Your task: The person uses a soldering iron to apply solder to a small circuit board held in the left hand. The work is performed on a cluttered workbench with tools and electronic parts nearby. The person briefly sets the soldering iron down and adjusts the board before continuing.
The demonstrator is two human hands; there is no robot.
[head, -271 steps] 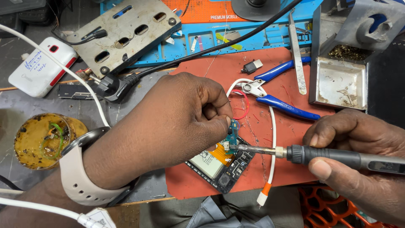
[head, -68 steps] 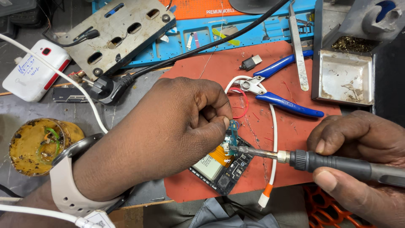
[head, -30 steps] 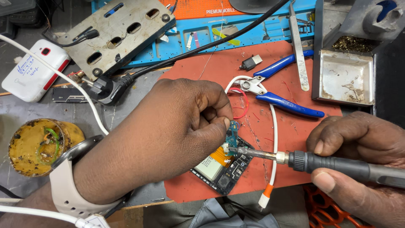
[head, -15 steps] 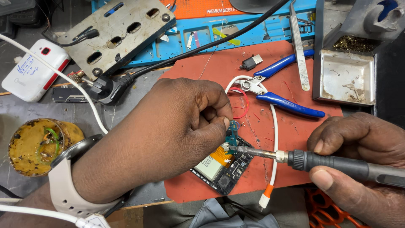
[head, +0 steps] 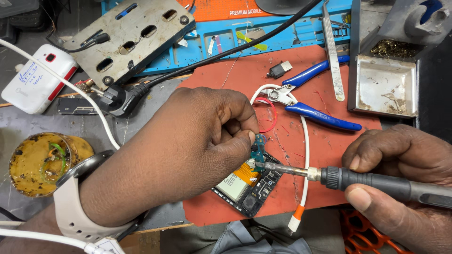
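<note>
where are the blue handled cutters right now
The blue-handled cutters lie on the red mat, upper right of centre, between the left hand and the metal tray.

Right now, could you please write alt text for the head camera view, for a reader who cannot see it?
The right hand holds a soldering iron with its tip on a small circuit board that the left hand pinches over an opened phone on a red mat. Blue-handled cutters and tweezers lie beyond.
</note>
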